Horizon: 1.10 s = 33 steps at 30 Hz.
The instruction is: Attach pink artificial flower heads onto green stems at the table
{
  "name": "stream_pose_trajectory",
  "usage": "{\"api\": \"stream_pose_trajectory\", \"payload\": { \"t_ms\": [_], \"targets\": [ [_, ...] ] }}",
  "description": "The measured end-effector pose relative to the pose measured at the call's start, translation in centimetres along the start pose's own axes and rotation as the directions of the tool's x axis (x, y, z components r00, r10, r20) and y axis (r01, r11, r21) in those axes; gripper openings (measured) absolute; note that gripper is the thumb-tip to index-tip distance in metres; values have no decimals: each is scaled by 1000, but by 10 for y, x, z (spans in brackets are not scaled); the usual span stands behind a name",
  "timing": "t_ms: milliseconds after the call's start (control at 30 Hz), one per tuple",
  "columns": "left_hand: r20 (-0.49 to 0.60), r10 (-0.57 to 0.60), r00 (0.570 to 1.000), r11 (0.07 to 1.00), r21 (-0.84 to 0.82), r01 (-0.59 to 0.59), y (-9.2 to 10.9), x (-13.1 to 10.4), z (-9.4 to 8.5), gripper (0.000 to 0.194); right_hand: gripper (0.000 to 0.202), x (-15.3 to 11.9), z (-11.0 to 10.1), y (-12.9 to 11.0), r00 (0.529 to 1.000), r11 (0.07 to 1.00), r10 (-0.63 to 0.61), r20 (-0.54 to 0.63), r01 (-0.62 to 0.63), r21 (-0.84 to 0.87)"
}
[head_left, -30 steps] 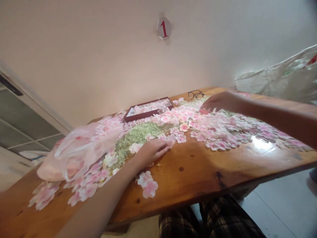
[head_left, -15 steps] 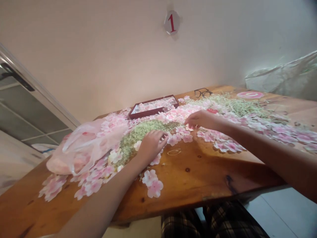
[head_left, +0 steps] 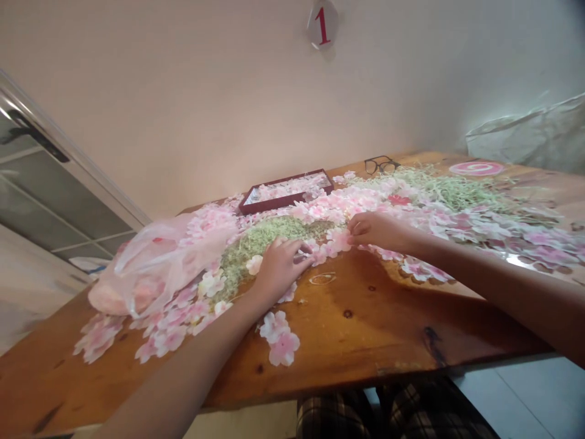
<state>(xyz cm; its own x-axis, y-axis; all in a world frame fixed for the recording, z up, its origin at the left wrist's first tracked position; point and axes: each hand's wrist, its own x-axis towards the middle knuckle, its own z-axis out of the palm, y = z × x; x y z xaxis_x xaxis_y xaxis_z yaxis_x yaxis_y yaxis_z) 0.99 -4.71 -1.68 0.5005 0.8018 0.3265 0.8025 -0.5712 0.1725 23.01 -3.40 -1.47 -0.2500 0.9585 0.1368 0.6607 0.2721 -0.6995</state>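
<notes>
My right hand [head_left: 375,233] is closed in a pinch at the edge of a pale pink artificial flower [head_left: 339,239], above the near side of the flower heap. To its left, my left hand [head_left: 282,267] has its thumb and forefinger close together beside more pink flowers [head_left: 317,251]; whether anything is between those fingertips I cannot make out. Green moss-like filler [head_left: 256,235] lies just beyond the left hand. A thin pale loop of string [head_left: 322,278] rests on the wood in front of both hands.
A dark red box [head_left: 287,190] holding petals stands near the wall. Left lies a plastic bag [head_left: 150,262]; nearer are loose flowers [head_left: 283,349]. Green shredded filler [head_left: 466,192], eyeglasses [head_left: 381,165] and a pink round disc [head_left: 476,168] are at right. The wooden table's [head_left: 320,378] front edge runs close by.
My right hand has drawn its fingers together and now has a pink flower at its fingertips. My left hand has shifted slightly toward the flowers. The view has tilted a little.
</notes>
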Motion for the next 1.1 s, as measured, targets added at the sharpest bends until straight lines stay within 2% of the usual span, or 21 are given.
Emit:
{"api": "stream_pose_trajectory", "payload": {
  "t_ms": [133,233,333,433,533,633,800,933,1033,1100],
  "targets": [
    [-24,-7,1000,1000,-5,7,0,1,5,34,14,-5,-2,-11,999,987,38,-30,-33,155],
    [-11,22,1000,999,-36,-22,1,2,7,27,21,-8,2,-14,997,938,46,60,-64,342],
    [-40,4,999,995,-97,-8,2,3,6,19,18,-8,6,-11,984,787,52,173,-147,599],
    [-70,-24,997,990,-139,14,3,2,2,14,10,-7,9,-9,966,604,82,243,-242,760],
    [-81,-47,996,981,-190,31,4,0,-2,14,11,-7,8,-12,953,486,128,276,-302,820],
    [-63,-138,988,942,-318,111,6,-1,-4,17,14,-9,8,-17,937,409,114,330,-347,844],
    [-12,-225,974,782,-599,173,8,0,-3,33,16,-9,11,-18,897,283,14,442,-427,859],
    [7,-155,988,729,-674,120,11,0,-4,25,25,-8,13,-16,842,154,-55,537,-525,837],
    [-74,-76,994,772,-635,11,18,-2,-11,19,24,-8,16,-15,829,113,-107,548,-538,836],
    [-122,-27,992,814,-579,-49,24,-4,-16,16,19,-10,18,-17,827,126,-135,546,-532,837]
  ]
}}
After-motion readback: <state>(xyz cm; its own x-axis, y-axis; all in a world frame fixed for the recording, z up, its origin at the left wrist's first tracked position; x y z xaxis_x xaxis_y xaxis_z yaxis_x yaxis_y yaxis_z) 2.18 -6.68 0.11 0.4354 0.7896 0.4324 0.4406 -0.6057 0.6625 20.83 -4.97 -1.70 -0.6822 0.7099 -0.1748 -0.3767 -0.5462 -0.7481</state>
